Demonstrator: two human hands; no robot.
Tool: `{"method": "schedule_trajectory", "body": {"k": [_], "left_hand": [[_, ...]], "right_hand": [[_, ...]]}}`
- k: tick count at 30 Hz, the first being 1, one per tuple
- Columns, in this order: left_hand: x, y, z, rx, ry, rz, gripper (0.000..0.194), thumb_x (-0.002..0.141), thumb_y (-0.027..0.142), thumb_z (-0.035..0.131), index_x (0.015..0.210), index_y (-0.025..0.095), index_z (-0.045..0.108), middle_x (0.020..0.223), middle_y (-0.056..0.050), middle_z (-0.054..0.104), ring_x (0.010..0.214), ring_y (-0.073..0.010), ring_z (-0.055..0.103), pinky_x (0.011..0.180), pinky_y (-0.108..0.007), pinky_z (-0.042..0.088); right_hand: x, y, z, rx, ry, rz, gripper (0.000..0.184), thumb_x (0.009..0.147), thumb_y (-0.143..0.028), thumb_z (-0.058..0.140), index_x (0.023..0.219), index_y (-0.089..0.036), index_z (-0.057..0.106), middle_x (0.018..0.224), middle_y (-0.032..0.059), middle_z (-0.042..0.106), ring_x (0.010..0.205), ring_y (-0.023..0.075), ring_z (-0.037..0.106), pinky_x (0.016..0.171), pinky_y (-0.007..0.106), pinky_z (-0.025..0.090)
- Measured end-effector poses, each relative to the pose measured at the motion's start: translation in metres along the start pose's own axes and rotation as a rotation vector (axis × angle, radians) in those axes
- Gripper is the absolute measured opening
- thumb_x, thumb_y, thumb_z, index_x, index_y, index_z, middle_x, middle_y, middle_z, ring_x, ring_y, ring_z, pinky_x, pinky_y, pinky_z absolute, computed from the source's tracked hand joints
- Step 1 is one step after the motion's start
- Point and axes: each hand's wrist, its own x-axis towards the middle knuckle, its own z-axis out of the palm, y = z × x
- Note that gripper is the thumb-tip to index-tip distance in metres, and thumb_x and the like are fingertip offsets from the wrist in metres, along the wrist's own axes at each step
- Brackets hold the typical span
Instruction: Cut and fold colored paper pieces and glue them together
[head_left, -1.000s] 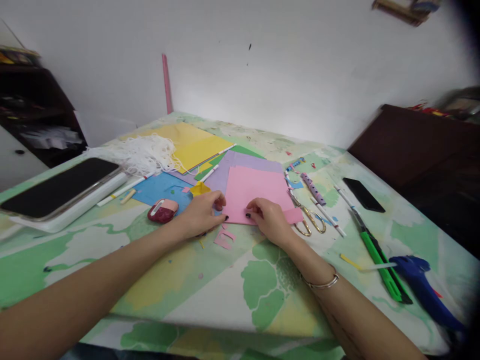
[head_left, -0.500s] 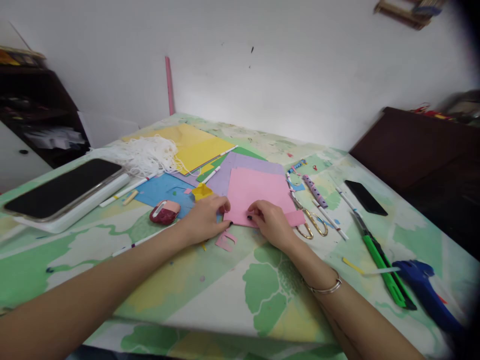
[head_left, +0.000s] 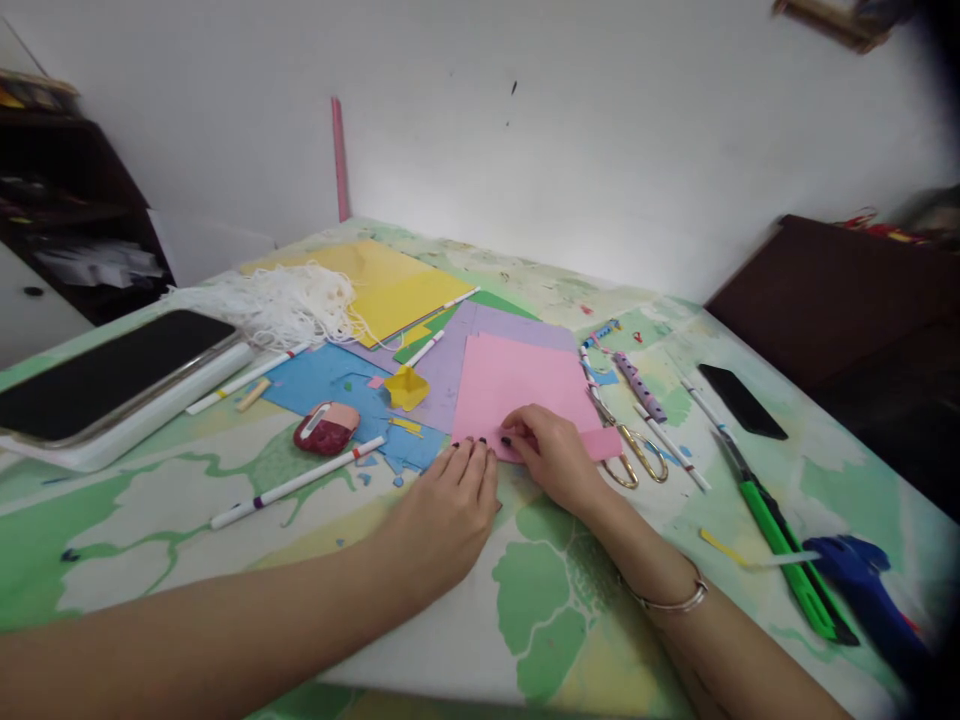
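I see the pink sheet (head_left: 525, 380) directly beyond the fingers, its near edge under them; its long axis I cannot judge. Both hands are equally near. The left hand (head_left: 454, 510) lies flat, released. The right hand (head_left: 551, 450) is curled; whether it grasps the sheet, I cannot tell. Scissors (head_left: 643, 452) lie right of its fingers. I can read no writing.

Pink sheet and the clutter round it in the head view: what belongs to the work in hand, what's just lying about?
In hand:
- pink sheet
- left hand and right hand, at its near edge

Likely just lying about:
- scissors
- green cutter
- white string
- black phone
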Motion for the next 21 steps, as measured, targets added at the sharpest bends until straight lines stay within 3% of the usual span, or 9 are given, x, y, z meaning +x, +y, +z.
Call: {"method": "schedule_trajectory", "body": {"k": [8,21], "left_hand": [[-0.0026,0.0003,0.0013,-0.058,0.017,-0.034,0.048,0.093,0.031,0.04,0.124,-0.004,0.052,0.126,-0.027,0.053,0.118,-0.0371,0.05,0.094,-0.046,0.041],[0.0005,-0.0027,-0.0048,-0.085,-0.06,-0.023,0.048,0.092,0.031,0.04,0.125,-0.003,0.05,0.126,-0.026,0.053,0.117,-0.0363,0.05,0.092,-0.047,0.042]], "right_hand": [[-0.0004,-0.0013,-0.0005,-0.009,-0.004,0.006,0.014,0.079,-0.006,0.054,0.087,-0.016,0.058,0.082,0.0037,0.062,0.074,0.0149,0.056,0.067,0.026,0.042],[0.0004,-0.0016,-0.0013,-0.018,-0.007,0.016,0.011,0.081,-0.01,0.053,0.087,-0.019,0.057,0.083,0.004,0.062,0.075,0.0161,0.057,0.068,0.028,0.043]]}}
